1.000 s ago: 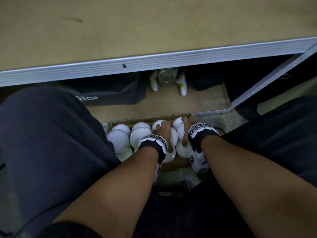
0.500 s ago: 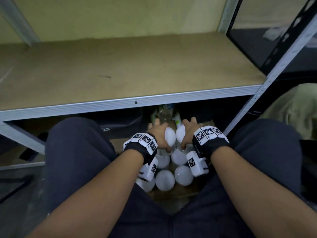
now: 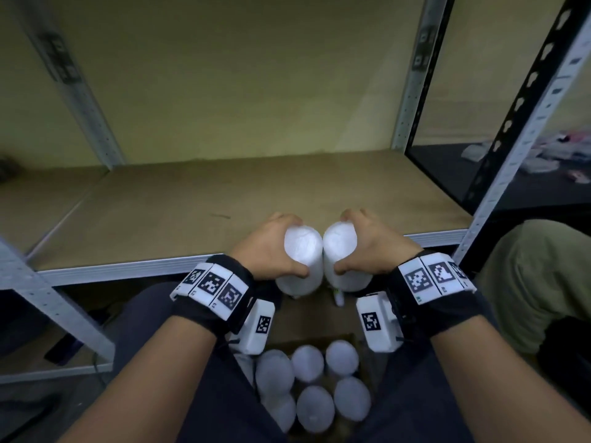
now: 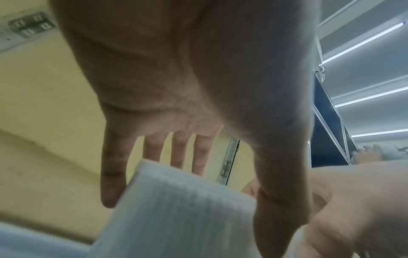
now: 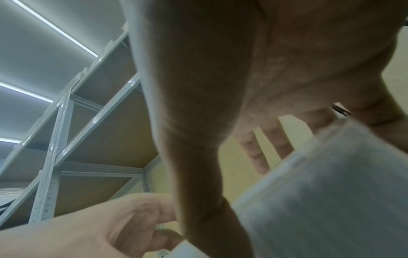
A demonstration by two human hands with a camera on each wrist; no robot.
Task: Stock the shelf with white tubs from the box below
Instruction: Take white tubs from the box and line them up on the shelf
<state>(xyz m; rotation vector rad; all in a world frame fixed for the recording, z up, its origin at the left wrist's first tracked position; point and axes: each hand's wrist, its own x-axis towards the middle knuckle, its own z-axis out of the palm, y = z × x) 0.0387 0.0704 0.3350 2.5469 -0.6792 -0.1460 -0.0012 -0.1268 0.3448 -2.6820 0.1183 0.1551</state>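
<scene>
My left hand (image 3: 275, 247) grips a white tub (image 3: 302, 260) by its top, thumb on the near side and fingers over the far side. My right hand (image 3: 364, 244) grips a second white tub (image 3: 343, 257) the same way. Both tubs hang side by side, touching, over the front edge of the wooden shelf (image 3: 224, 199). In the left wrist view the fingers (image 4: 176, 151) curl over the tub (image 4: 176, 209); in the right wrist view the tub (image 5: 320, 192) fills the lower right. Several more white tubs (image 3: 310, 385) stand in the cardboard box (image 3: 319, 340) below, between my knees.
Grey metal uprights (image 3: 412, 78) frame the shelf bay, with a black perforated post (image 3: 511, 103) at right. A yellow wall (image 3: 240, 75) backs the shelf. A lower shelf rail (image 3: 54, 369) lies at the left. Olive fabric (image 3: 537, 282) sits at right.
Both hands have risen from the box, each lifting one white tub up to the shelf's front edge. My view tilted up from the box to the shelf.
</scene>
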